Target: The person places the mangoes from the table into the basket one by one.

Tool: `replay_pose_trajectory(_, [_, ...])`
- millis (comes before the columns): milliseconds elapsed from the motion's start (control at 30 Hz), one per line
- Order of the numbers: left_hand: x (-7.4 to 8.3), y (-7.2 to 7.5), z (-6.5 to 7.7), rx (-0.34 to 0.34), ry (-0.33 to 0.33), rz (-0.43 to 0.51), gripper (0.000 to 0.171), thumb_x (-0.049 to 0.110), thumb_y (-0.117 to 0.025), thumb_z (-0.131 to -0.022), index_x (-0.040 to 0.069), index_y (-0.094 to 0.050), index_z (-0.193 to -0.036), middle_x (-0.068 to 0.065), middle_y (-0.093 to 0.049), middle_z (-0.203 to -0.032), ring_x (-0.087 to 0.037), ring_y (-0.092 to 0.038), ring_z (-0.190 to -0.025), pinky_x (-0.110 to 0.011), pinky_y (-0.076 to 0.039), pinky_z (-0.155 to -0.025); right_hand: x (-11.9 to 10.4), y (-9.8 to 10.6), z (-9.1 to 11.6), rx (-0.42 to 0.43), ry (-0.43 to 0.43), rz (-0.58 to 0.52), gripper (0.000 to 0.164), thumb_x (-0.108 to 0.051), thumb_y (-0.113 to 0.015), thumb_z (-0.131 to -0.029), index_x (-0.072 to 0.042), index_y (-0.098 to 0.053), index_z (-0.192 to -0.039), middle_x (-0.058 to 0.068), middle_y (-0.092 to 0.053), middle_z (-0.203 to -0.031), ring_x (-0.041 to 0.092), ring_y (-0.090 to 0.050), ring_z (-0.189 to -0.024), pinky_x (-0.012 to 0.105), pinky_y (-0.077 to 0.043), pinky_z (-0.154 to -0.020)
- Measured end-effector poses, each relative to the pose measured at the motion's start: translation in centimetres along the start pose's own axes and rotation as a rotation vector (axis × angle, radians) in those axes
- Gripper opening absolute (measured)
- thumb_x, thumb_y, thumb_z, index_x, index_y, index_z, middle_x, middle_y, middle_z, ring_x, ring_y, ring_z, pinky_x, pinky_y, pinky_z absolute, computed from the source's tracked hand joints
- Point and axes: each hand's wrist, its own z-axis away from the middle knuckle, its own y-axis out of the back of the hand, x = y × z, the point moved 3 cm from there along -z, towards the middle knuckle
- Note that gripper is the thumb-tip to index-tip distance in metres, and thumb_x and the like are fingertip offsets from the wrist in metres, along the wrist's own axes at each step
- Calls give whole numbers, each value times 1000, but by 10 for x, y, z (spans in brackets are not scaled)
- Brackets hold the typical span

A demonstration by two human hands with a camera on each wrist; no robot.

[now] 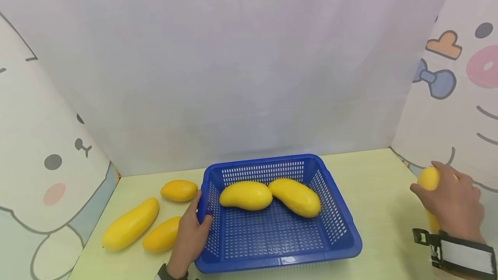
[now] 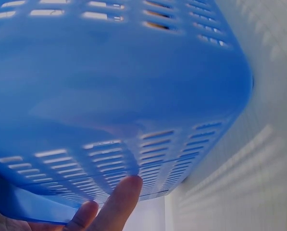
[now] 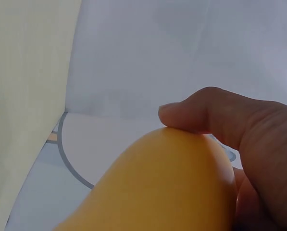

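Observation:
My left hand (image 1: 190, 232) grips the left rim of a blue plastic basket (image 1: 278, 262), thumb over the inner side. In the left wrist view, its fingers (image 2: 121, 202) lie against the slotted outer wall. Inside the basket, toward the back, are two yellow mangoes: one on the left (image 1: 246, 195) and one on the right (image 1: 297, 200). Far to the right, above the table, my right hand (image 1: 457, 206) holds another yellow mango (image 3: 167, 183), thumb and fingers around its rounded end. Some yellow also shows below the palm in the head view; the hand hides the rest.
Left of the basket lie a small mango (image 1: 179, 190), a long one (image 1: 131, 224) and another (image 1: 161, 235) partly behind my left forearm. A pale table (image 1: 377, 211) bears everything. A grey-white backdrop (image 1: 241, 77) and cartoon-printed side panels (image 1: 439, 120) enclose it.

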Motion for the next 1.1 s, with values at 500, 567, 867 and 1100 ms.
replay_pose_trajectory(500, [1, 1, 1, 6, 1, -2, 67, 13, -51, -89, 9, -19, -148, -15, -29, -148, -30, -35, -129, -48, -34, -100, -21, 13, 8, 81, 99, -11, 86, -42, -64, -79, -10, -22, -147, 40, -24, -131, 59, -30, -98, 58, -36, -57])
replay_pose_trajectory(567, [1, 0, 1, 4, 2, -4, 67, 13, -51, -89, 9, -19, -148, -15, -29, -148, -30, -35, -129, -48, -34, -100, -23, 15, 9, 86, 111, -10, 86, -42, -64, -79, -11, -22, -147, 40, -24, -131, 59, -30, -98, 58, -36, -57])
replay_pose_trajectory(867, [0, 0, 1, 5, 9, -4, 67, 13, -51, -89, 9, -19, -148, -15, -29, -148, -30, -37, -128, -48, -36, -99, -36, 20, 13, 120, 149, -13, 84, -42, -64, -78, -11, -25, -146, 40, -25, -131, 59, -30, -98, 58, -36, -54])
replay_pose_trajectory(1100, [0, -1, 0, 1, 11, -8, 67, 13, -51, -89, 10, -19, -148, -14, -29, -149, -31, -36, -129, -48, -36, -99, -47, 22, 17, 176, 183, -21, 82, -38, -65, -77, -11, -29, -145, 37, -29, -130, 56, -32, -94, 57, -35, -55])
